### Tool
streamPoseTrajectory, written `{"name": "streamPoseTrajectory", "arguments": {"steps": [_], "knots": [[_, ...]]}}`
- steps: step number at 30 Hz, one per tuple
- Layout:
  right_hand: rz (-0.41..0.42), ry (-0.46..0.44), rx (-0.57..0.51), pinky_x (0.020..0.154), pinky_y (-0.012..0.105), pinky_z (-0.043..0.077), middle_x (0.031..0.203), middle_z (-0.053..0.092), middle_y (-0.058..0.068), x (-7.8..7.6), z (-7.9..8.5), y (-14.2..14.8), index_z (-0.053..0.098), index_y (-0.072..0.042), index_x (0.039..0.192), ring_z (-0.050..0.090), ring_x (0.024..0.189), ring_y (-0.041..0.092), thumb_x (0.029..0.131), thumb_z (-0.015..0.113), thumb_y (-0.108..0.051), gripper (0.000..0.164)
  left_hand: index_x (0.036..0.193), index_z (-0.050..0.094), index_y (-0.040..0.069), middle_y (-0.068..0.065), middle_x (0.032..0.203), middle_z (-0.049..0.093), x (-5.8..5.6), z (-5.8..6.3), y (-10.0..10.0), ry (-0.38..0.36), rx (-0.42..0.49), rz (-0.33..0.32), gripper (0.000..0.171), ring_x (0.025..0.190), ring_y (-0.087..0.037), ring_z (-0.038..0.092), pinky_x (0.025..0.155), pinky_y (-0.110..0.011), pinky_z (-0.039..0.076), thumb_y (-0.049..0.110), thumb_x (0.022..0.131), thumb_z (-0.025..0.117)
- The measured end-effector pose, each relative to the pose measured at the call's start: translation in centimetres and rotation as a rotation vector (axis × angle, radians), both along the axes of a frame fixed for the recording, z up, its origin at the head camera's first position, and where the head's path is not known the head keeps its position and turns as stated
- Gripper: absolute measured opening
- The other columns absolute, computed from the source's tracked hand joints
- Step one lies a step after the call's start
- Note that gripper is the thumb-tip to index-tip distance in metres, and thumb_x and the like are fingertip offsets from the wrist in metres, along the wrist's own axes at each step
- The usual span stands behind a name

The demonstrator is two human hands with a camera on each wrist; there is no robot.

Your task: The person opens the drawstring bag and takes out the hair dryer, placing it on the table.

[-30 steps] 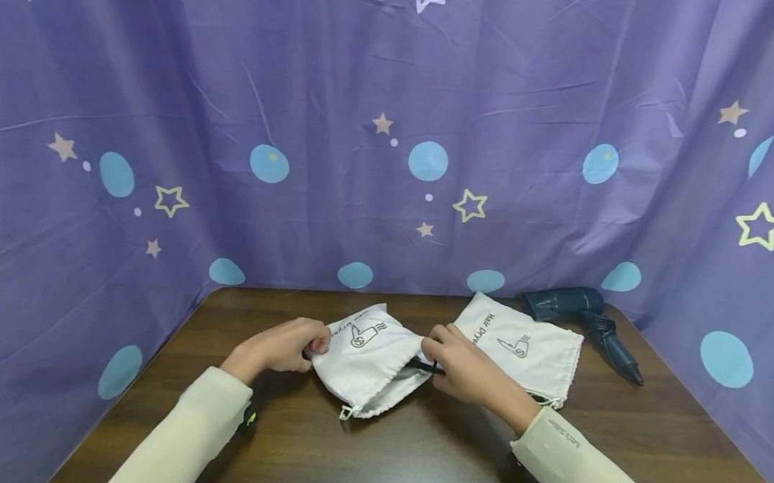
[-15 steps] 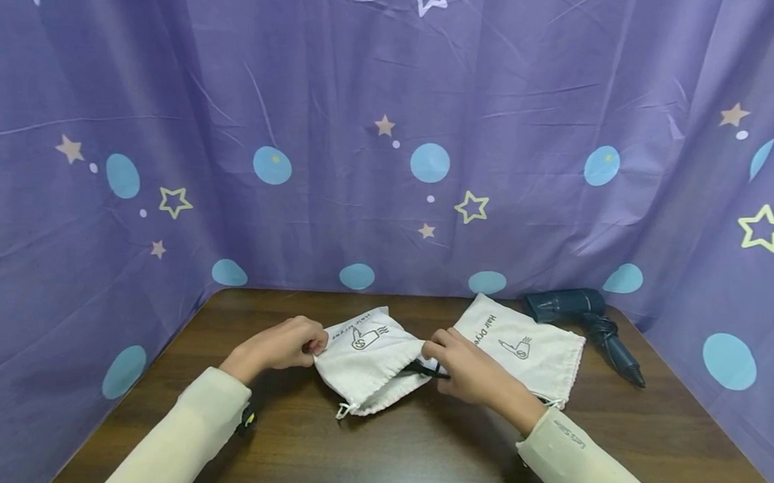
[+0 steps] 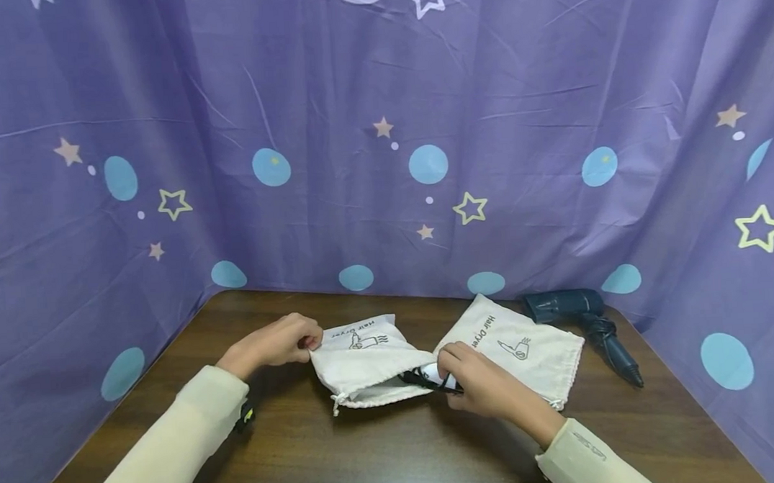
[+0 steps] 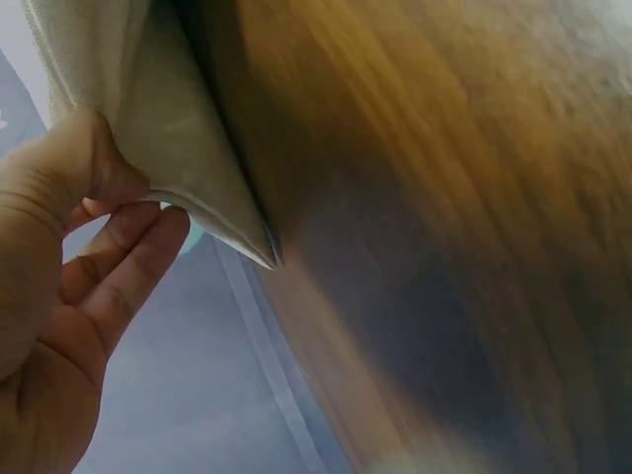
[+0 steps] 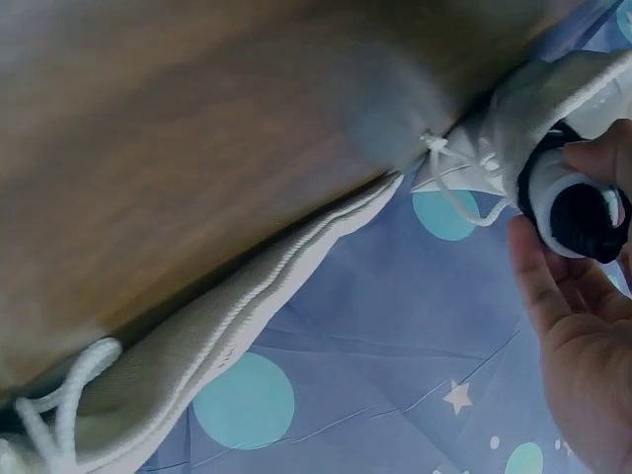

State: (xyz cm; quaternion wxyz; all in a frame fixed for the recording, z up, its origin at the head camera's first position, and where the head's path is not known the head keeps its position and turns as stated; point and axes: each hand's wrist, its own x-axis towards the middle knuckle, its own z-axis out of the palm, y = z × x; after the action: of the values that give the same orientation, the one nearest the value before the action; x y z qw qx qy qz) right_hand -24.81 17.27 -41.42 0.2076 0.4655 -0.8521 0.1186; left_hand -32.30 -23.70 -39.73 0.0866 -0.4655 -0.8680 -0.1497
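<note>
My left hand point(image 3: 276, 341) pinches a bottom corner of a white drawstring bag point(image 3: 366, 366) printed "Hair Dryer"; the left wrist view shows thumb and fingers on the cloth point(image 4: 163, 109). The bag's mouth gapes toward the front right. In that mouth my right hand point(image 3: 482, 383) grips a white hair dryer point(image 3: 434, 373) with black cord around it. In the right wrist view the dryer's rounded white end point(image 5: 553, 188) lies between thumb and fingers. Most of the dryer is hidden inside the bag.
A second white drawstring bag point(image 3: 528, 347) lies flat just right of my right hand, partly behind it. Beyond it rests a dark blue hair dryer point(image 3: 566, 304) with its cord bundled. A purple patterned curtain point(image 3: 360, 221) surrounds the wooden table point(image 3: 345, 459).
My right hand has moved slightly right and toward me, and more of the white dryer shows at the bag's mouth. The bag has shifted and flattened a little; the left hand keeps its corner.
</note>
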Motion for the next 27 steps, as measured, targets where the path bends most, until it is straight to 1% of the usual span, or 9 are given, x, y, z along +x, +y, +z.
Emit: {"name": "streamPoseTrajectory", "arguments": {"steps": [6,11,16,19,23,27], "knots": [[0.007,-0.012,-0.011,0.077,0.029,0.050,0.099,0.050,-0.007,0.5,0.1,0.2,0.050,-0.016,0.094,0.051,0.093,0.010,0.062,0.090,-0.008,0.052,0.070,0.050,0.014,0.003,0.067,0.045,0.0,0.0,0.0,-0.028,-0.021,0.011,0.030,0.064,-0.007,0.044,0.058,-0.019,0.032,-0.009,0.063,0.068],[0.007,0.010,0.004,0.078,0.031,0.050,0.099,0.049,-0.007,0.6,0.4,0.0,0.051,-0.016,0.093,0.051,0.095,0.012,0.062,0.090,-0.007,0.050,0.070,0.053,0.015,0.006,0.068,0.046,0.6,0.1,0.3,-0.034,-0.056,0.036,0.030,0.065,-0.005,0.044,0.057,-0.020,0.034,-0.011,0.063,0.067],[0.012,0.037,0.006,0.079,0.032,0.050,0.099,0.050,-0.007,0.5,0.3,0.0,0.052,-0.016,0.093,0.051,0.096,0.012,0.062,0.089,-0.006,0.050,0.070,0.055,0.015,0.008,0.069,0.047,1.3,0.8,1.2,-0.023,-0.125,0.086,0.035,0.065,-0.004,0.042,0.056,-0.022,0.036,-0.019,0.063,0.059],[0.013,0.050,0.005,0.079,0.032,0.050,0.099,0.049,-0.007,0.5,0.2,0.0,0.052,-0.016,0.093,0.051,0.095,0.012,0.061,0.089,-0.006,0.050,0.072,0.058,0.014,0.006,0.070,0.050,1.3,1.5,2.1,-0.020,-0.146,0.109,0.035,0.066,-0.004,0.043,0.057,-0.023,0.037,-0.020,0.065,0.058],[0.011,0.075,0.009,0.077,0.032,0.049,0.096,0.049,-0.007,0.5,0.2,0.0,0.051,-0.017,0.092,0.050,0.092,0.013,0.060,0.089,-0.006,0.051,0.077,0.061,0.013,0.004,0.074,0.052,0.8,2.1,3.5,-0.006,-0.117,0.109,0.029,0.070,-0.006,0.045,0.061,-0.024,0.039,-0.015,0.070,0.062],[0.004,0.081,0.024,0.077,0.031,0.048,0.096,0.049,-0.007,0.6,0.2,-0.1,0.051,-0.016,0.091,0.049,0.091,0.013,0.060,0.089,-0.006,0.051,0.084,0.063,0.010,0.003,0.077,0.054,0.3,2.3,4.8,-0.002,-0.072,0.093,0.021,0.073,-0.010,0.050,0.064,-0.026,0.041,-0.009,0.078,0.067]]}}
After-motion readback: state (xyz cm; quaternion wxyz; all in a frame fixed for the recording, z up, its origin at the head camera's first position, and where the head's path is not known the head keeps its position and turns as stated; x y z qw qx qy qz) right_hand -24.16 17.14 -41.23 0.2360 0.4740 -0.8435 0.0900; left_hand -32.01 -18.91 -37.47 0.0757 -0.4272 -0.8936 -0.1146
